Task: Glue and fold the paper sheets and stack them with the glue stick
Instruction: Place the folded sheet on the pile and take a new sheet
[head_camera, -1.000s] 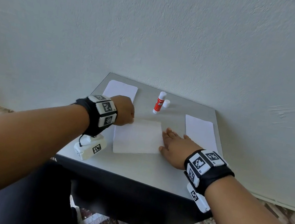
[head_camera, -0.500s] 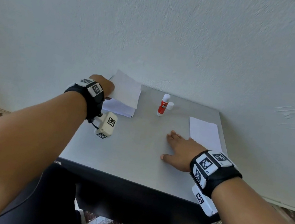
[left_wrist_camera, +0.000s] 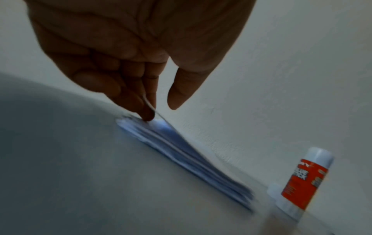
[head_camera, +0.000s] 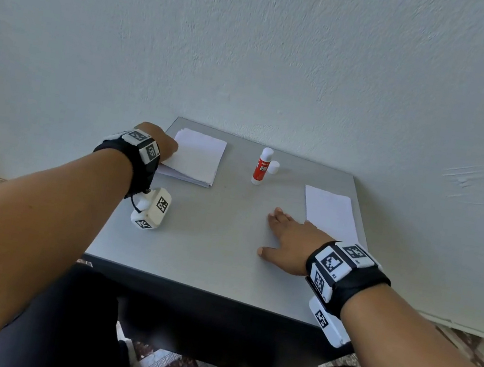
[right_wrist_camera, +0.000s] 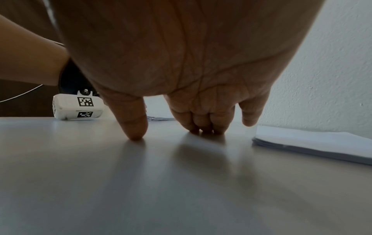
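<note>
A stack of folded white sheets (head_camera: 196,157) lies at the table's back left corner, seen edge-on in the left wrist view (left_wrist_camera: 181,151). My left hand (head_camera: 160,144) is at its left edge; the fingertips (left_wrist_camera: 148,116) touch the stack's near corner and the thumb stands apart (left_wrist_camera: 159,111). The top sheet's edge leans against the index finger. A red and white glue stick (head_camera: 262,167) (left_wrist_camera: 302,179) stands upright at the back middle, with its white cap (head_camera: 273,167) beside it. My right hand (head_camera: 285,242) (right_wrist_camera: 167,135) rests on the bare table, fingers spread, just left of a pile of unfolded sheets (head_camera: 331,212) (right_wrist_camera: 312,141).
The grey table (head_camera: 207,242) is small and pushed against a white wall. Its front edge drops off just behind my right wrist. The left wrist camera (head_camera: 152,209) hangs close above the table near the left edge.
My left hand carried the folded sheet from the table's middle to the back left stack and laid it on top. My right hand stayed put, now on bare table.
</note>
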